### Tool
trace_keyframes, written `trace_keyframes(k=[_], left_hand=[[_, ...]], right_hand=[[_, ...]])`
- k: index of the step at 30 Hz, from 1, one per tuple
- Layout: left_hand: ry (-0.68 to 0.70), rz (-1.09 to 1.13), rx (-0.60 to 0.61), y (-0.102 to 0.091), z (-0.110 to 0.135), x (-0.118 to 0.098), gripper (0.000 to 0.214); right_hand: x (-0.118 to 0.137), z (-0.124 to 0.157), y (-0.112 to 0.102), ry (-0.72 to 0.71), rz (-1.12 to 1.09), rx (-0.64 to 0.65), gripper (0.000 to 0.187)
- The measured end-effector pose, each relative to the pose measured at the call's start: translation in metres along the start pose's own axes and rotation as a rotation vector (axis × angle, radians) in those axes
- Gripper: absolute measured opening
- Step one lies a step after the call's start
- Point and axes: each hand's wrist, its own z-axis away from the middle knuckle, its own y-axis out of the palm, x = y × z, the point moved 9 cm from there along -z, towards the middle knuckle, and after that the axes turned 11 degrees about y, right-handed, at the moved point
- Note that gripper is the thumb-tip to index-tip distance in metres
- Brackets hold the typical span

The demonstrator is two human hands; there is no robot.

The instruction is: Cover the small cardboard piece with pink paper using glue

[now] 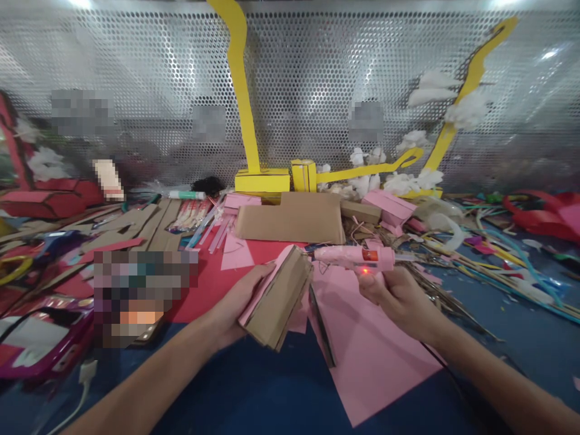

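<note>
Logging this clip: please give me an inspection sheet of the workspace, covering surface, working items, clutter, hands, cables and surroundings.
Surface: blue tabletop, partly covered by a pink sheet and a red sheet.
Working items: boxy cardboard piece, partly pink; pink glue gun, orange light glowing, nozzle towards the cardboard, contact unclear.
Clutter: cardboard strips at left, among many scraps.
Hands: left hand holds the cardboard piece; right hand grips the glue gun.
Cables: white cable, lower left; dark cord by the right wrist.
Surroundings: perforated metal panel behind; yellow model before it.

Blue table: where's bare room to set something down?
Bare: table below the held cardboard, between left forearm and pink sheet. Mostly bare: between right forearm and picture's right edge, though scraps dot it. Crowded: around the purple case and far cardboard.
</note>
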Motion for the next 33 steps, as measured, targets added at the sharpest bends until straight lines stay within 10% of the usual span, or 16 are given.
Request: trace_keyframes(k=[33], left_hand=[[0.048,0.051,0.018,0.009,-0.002,-0.01,0.043]], right_hand=[[0.009,0.007,0.016,-0.029,0.021,0.075,0.059]])
